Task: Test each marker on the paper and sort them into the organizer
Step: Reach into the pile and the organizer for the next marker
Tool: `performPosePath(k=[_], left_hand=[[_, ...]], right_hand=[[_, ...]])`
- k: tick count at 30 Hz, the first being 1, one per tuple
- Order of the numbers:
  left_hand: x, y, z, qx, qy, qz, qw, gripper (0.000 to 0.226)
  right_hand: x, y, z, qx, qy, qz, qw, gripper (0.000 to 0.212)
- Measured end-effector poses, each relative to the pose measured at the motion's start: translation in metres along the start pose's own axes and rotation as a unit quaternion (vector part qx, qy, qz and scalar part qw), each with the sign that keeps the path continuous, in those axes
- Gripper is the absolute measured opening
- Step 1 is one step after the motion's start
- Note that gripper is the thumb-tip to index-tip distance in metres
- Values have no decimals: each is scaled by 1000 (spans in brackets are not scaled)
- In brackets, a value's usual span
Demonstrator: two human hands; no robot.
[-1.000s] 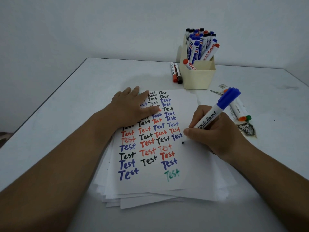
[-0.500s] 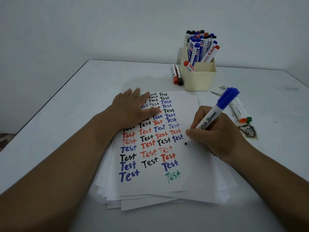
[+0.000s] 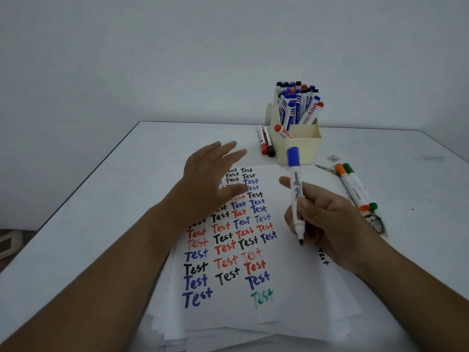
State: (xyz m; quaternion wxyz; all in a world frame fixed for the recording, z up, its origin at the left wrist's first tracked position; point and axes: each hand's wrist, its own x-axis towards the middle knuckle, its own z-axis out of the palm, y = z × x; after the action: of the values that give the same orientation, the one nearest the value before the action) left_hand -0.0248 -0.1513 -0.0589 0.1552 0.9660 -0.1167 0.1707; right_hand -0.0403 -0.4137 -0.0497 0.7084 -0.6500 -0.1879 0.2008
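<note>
My right hand (image 3: 327,224) grips a white marker (image 3: 295,189) with its blue cap stuck on the back end. The bare tip points down, lifted just above the paper (image 3: 291,288). A fresh black "Test" lies on the sheet beside that hand. My left hand (image 3: 213,184) hovers over the upper left of the paper, fingers spread and straight, holding nothing. The sheet carries several rows of "Test" in black, red, blue and green. The cream organizer (image 3: 297,146) stands behind the paper, packed with several markers.
Two markers, red-capped and black-capped (image 3: 265,143), lie left of the organizer. An orange and a green marker (image 3: 355,189) lie right of the paper, near a dark stain on the table (image 3: 101,199). The paper tops a thick stack of sheets. A wall stands behind.
My right hand finished writing, lifted the marker and turned it upright. My left hand rose off the paper and moved up. The camera view tilted upward.
</note>
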Motion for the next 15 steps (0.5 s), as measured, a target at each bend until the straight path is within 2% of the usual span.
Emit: performPosePath(k=[5, 6, 9, 11, 15], left_hand=[[-3, 18, -6, -3, 48, 87, 995, 73], [-3, 22, -8, 11, 56, 115, 992, 69], [-3, 30, -11, 32, 54, 196, 979, 56], [-3, 34, -13, 1, 18, 221, 975, 46], [-6, 42, -17, -43, -88, 165, 981, 29]], right_hand=[[-2, -2, 0, -9, -26, 14, 1000, 28], [0, -2, 0, -23, -31, 18, 999, 32], [2, 0, -2, -42, -64, 16, 997, 67], [2, 0, -3, -39, -73, 18, 996, 71], [4, -2, -3, -61, -73, 23, 995, 49]])
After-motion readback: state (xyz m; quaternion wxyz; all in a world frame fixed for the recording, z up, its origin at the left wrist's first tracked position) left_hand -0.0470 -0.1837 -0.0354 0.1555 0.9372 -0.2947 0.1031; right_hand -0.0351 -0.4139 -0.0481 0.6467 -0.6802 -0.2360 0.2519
